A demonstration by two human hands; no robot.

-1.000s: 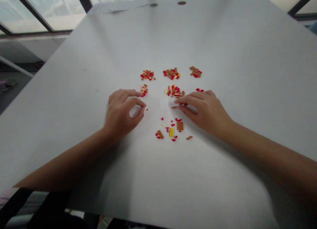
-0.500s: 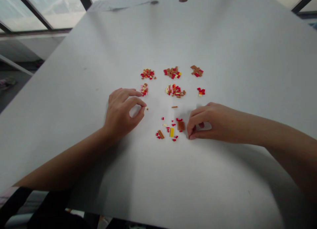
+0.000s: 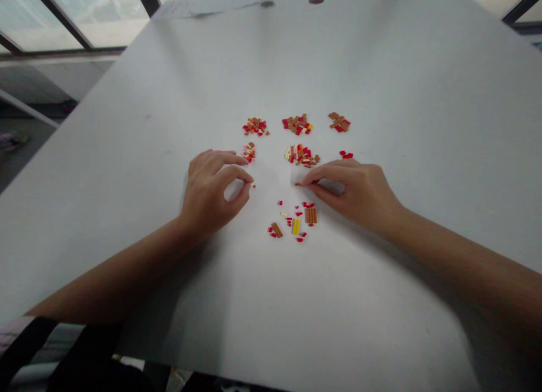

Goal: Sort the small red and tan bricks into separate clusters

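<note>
My left hand (image 3: 217,183) rests on the table with thumb and forefinger pinched together; whatever lies between the tips is too small to make out. Just beside them sits a tiny brown piece (image 3: 254,186). My right hand (image 3: 353,187) reaches in from the right, its thumb and forefinger closed on a thin brown toy brick (image 3: 297,184). Closer to me lie a brown studded plate (image 3: 310,216), a yellow brick (image 3: 295,227), a slanted brown brick (image 3: 276,230) and several small red bricks (image 3: 300,239).
Sorted heaps of bricks lie farther back: a mixed small heap (image 3: 254,126), a brown and red heap (image 3: 297,124), a brown plate heap (image 3: 339,122), and a larger mixed heap (image 3: 301,155). The white table (image 3: 271,313) stretches far beyond them towards windows.
My right hand has moved up and left from beside the brown studded plate to the thin brown brick and closed on it. My left hand has stayed pinched in place.
</note>
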